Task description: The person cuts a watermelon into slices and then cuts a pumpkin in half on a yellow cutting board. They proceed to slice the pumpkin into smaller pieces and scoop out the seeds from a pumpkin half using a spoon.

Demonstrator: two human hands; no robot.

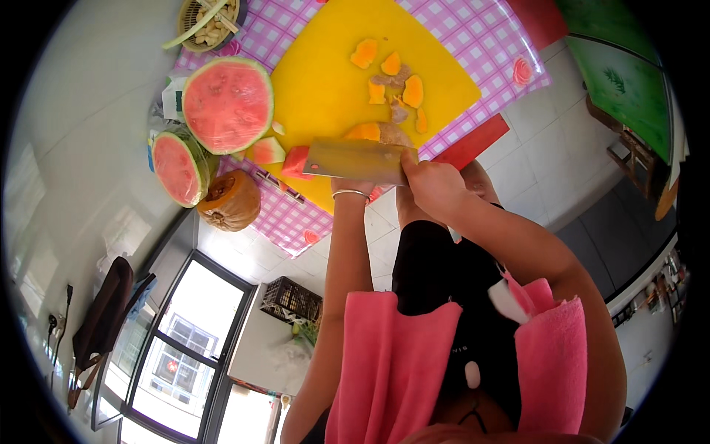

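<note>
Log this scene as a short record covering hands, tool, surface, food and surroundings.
Right hand: gripping a cleaver
Left hand: mostly hidden behind the blade; its grip cannot be told
Surface: yellow cutting board on a pink checked tablecloth
Near the blade: orange piece with brownish skin just beyond it; red chunk at its left end
Farther on the board: several orange chunks
Left of the board: large cut watermelon, smaller cut watermelon, opened pumpkin
Far left corner: round basket of pale pieces

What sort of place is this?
Probably a home kitchen, judging by the cleaver in the right hand, the yellow cutting board and the cut pumpkin.
</note>
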